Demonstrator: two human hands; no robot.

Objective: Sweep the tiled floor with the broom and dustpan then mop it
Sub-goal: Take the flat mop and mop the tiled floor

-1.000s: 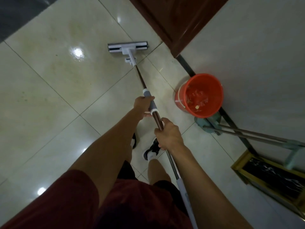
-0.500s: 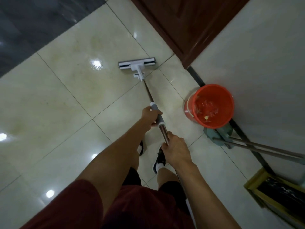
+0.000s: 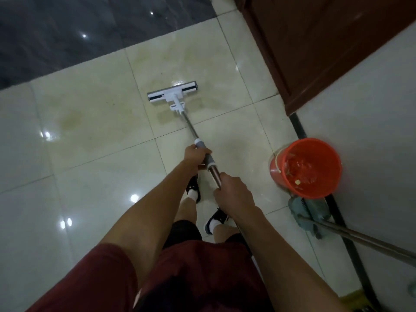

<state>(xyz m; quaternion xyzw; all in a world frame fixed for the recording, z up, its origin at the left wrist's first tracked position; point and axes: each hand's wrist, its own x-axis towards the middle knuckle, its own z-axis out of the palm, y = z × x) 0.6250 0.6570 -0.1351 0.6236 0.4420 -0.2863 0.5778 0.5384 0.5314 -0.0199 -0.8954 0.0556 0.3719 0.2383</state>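
Mopping stage: left hand (image 3: 195, 156) and right hand (image 3: 234, 192) both clamped round mop (image 3: 172, 93) handle; next, probably dragging across those yellowish stains (image 3: 72, 119).

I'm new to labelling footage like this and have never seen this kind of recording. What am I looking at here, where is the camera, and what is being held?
There is no machine here: a person wears a camera on the head, so this single view looks forward and down at their own arms, legs and shoes. Both hands hold one long mop handle. The left hand is wrapped around the grey grip, and the right hand holds the shaft nearer the body. The flat mop head rests on the pale tiled floor. To the right, by the wall, stands an orange bucket. Just behind it lies a teal dustpan with its own long handle. A dark wooden door is ahead on the right.
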